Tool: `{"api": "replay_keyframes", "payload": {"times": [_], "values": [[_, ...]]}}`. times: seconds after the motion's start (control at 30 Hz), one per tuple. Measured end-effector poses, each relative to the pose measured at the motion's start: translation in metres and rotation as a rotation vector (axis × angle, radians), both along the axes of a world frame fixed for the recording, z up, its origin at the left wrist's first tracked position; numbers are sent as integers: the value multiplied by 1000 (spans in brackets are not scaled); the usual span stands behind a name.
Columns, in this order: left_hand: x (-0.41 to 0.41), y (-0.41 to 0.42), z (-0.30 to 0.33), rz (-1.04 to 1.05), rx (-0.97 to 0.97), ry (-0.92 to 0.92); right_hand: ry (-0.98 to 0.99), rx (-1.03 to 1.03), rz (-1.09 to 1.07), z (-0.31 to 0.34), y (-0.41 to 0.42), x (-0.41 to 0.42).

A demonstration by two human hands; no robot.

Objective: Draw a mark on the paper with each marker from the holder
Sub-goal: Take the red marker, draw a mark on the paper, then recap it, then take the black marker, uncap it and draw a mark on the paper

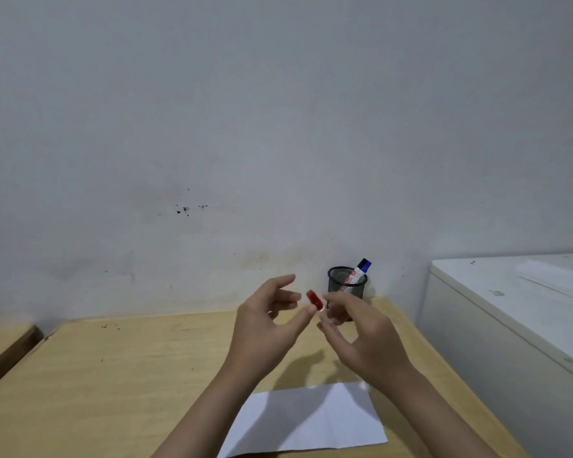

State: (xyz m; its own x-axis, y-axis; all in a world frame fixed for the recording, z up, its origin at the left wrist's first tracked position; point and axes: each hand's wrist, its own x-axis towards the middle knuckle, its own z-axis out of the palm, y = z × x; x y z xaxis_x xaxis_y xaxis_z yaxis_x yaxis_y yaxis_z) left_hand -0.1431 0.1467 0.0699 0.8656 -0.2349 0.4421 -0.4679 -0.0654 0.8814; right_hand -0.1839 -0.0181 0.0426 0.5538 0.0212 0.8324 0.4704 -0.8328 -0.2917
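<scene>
A red-capped marker (315, 300) is held up above the desk between both hands. My right hand (361, 335) grips its white barrel, which is mostly hidden by the fingers. My left hand (265, 322) has its thumb against the red cap, the other fingers spread apart. Behind the hands stands a black mesh holder (346, 284) at the back of the desk, with a blue-capped marker (360, 271) leaning in it. A white sheet of paper (308, 421) lies flat on the desk near its front edge, below my forearms.
The wooden desk (129, 375) stands against a grey wall. A white cabinet (510, 309) adjoins the desk's right side. Another wooden surface (0, 345) sits to the left across a gap.
</scene>
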Motion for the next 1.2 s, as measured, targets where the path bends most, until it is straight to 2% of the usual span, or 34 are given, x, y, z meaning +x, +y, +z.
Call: {"api": "replay_keyframes", "payload": {"times": [0.1, 0.23, 0.4, 0.63, 0.77, 0.97, 1.2], "values": [[25, -22, -4, 52, 189, -79, -53, 249, -50, 12, -27, 9], [66, -62, -13, 71, 312, -95, -157, 470, -132, 38, -68, 30], [112, -113, -28, 59, 442, -112, -233, 620, -215, 46, -101, 77], [150, -151, -51, 98, 568, -162, 48, 564, -349, -4, -123, 137], [157, -155, -59, 149, 536, -189, 253, 558, -411, -25, -132, 151], [161, -154, -57, 131, 539, -174, 341, 479, -664, -12, -135, 169], [157, -153, -57, 122, 508, -186, 457, 230, -721, -5, -131, 188]]}}
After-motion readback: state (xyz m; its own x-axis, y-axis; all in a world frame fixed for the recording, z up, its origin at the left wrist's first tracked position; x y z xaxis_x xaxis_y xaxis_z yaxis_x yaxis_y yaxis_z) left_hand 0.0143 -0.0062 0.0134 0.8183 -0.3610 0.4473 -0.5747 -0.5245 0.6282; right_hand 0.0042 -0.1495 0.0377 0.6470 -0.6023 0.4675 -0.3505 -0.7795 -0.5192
